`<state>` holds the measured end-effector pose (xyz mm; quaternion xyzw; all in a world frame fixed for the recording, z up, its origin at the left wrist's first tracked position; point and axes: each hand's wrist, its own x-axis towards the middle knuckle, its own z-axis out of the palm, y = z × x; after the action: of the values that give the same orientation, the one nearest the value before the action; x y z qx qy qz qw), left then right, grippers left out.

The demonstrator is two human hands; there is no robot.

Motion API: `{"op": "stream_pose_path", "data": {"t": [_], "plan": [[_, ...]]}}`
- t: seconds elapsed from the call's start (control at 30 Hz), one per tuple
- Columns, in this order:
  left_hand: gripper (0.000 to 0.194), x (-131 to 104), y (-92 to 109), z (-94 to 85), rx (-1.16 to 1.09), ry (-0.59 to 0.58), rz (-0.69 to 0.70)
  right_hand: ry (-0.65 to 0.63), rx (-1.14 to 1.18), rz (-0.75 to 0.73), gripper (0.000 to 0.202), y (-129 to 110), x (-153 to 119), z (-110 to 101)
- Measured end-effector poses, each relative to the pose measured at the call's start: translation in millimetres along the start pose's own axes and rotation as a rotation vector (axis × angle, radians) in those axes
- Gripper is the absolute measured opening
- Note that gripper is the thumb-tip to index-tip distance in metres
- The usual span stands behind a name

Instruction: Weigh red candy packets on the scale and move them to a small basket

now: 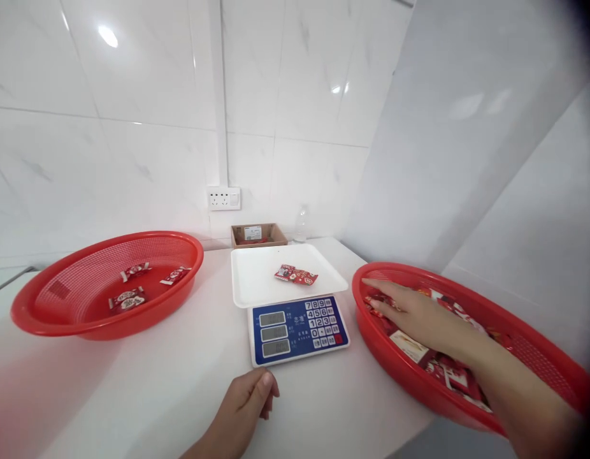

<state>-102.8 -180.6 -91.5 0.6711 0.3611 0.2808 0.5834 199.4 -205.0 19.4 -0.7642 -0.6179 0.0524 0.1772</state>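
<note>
My right hand (412, 312) reaches into the red plastic basket (529, 411) on the right. Its fingers are spread over a red snack packet (378, 307) at the basket's left end; contact is hard to make out. Several red and white packets (450, 376) lie below and around this hand. My left hand (251, 401) rests loosely closed on the table, just in front of a weighing scale (299, 331), with nothing seen in it. On the scale's white tray (257, 277) lie red snack packets (297, 275), overlapping each other.
To the left stands another red basket (108, 328) with several small wrapped snacks (127, 298) inside. Behind the scale are a cardboard box (259, 234) and a clear plastic bottle (301, 224). A wall socket (224, 198) sits above the white table (180, 382).
</note>
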Motion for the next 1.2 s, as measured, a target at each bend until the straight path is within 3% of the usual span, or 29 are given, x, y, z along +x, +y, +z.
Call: {"op": "stream_pose_path", "data": {"t": [0.1,0.17,0.23,0.43,0.6,0.73,0.9,1.03,1.2], "plan": [[0.044,-1,-1,2.1,0.02,-0.046,-0.016,-0.24,-0.004,0.002,0.05,29,-4,-4],[0.044,-1,-2,2.4,0.037,-0.055,-0.017,-0.413,0.048,-0.074,0.051,37,-7,0],[0.045,1,-1,2.4,0.056,-0.049,-0.021,-0.499,0.067,-0.114,0.051,38,-10,6],[0.046,4,2,3.1,0.088,-0.011,-0.043,-0.412,-0.149,-0.087,0.045,45,-5,13],[0.048,4,2,4.8,0.103,0.035,-0.073,-0.334,-0.312,0.04,0.032,66,14,-5],[0.048,4,1,7.4,0.108,0.091,-0.059,-0.364,-0.396,0.085,0.027,67,28,-13],[0.049,5,1,8.8,0.099,0.108,-0.055,-0.37,-0.342,0.03,0.039,57,43,10],[0.048,5,0,8.7,0.088,0.106,-0.05,-0.346,-0.268,0.003,0.049,62,50,30],[0.047,6,-4,8.2,0.076,0.085,-0.036,-0.248,-0.19,0.013,0.041,76,51,38]]}}
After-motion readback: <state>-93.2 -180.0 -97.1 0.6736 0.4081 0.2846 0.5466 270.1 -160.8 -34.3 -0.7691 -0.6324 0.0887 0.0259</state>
